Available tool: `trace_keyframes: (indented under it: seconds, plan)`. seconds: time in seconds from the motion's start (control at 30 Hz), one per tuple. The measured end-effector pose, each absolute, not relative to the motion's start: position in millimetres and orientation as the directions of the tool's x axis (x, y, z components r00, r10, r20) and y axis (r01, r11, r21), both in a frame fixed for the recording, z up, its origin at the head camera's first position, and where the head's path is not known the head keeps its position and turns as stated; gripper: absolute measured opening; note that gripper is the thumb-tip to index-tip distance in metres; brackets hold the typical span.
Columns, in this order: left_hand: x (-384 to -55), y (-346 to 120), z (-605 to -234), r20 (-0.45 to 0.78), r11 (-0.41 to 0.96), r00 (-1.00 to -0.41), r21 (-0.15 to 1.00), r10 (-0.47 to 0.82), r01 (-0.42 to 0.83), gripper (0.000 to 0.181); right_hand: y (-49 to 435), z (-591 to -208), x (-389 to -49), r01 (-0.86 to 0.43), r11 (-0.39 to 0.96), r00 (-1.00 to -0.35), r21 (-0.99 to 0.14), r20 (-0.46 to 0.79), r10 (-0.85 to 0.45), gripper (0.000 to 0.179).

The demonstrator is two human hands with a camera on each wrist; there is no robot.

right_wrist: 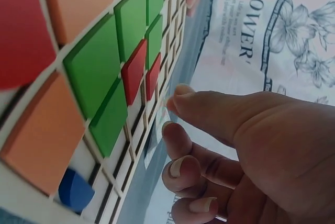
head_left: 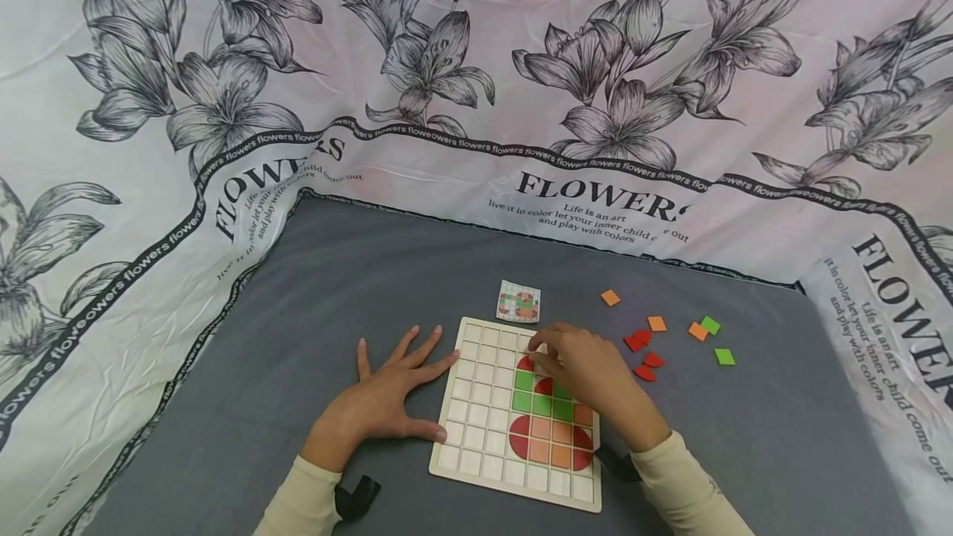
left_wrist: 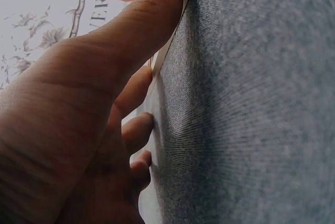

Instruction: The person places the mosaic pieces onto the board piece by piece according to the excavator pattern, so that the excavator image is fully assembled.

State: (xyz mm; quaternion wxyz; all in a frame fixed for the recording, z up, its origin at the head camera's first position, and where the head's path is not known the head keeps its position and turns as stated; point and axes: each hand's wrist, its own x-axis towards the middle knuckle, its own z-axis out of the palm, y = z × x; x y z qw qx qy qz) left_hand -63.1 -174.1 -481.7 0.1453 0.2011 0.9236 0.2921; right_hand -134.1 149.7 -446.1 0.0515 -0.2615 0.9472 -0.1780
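A white wooden grid board [head_left: 476, 428] lies on the grey cloth, partly filled with red, green and orange pieces. My left hand [head_left: 387, 399] is spread flat along its left side, with thumb and index fingertip at the edge. Over the board's upper right is my right hand [head_left: 584, 366], its fingers bent and the thumb near the index fingertip. Nothing shows between them in the right wrist view. Close by their tips sits a red rounded piece [head_left: 526, 363]. Green squares [right_wrist: 91, 67] and a blue piece [right_wrist: 75, 190] sit in board cells.
A small pattern card [head_left: 519, 302] lies beyond the board's top edge. To the right are loose red pieces [head_left: 644, 373], orange squares [head_left: 610, 298] and green squares [head_left: 725, 356]. A flower-printed cloth [head_left: 447, 164] rises behind the grey surface.
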Motion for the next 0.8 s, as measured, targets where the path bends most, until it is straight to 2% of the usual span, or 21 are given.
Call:
trace_keyframes:
  seconds: [0.17,0.6,0.8]
  plan:
    - [-63.5,-174.3,-482.4,-0.151,0.751,-0.877,0.595,0.456,0.288,0.108,158.6,-445.5,-137.5,-0.469,0.812,-0.869,-0.348,0.018,-0.495,0.017]
    - [-63.2,-174.0,-480.5,-0.152,0.751,-0.878,0.595,0.455,0.286,0.108,180.7,-439.7,-145.4,-0.379,0.847,-0.912,-0.373,-0.002,-0.409,0.019]
    - [-63.4,-173.1,-479.8,-0.157,0.748,-0.875,0.6,0.458,0.284,0.108,198.8,-441.2,-150.5,-0.371,0.849,-0.921,-0.376,0.029,-0.389,0.023]
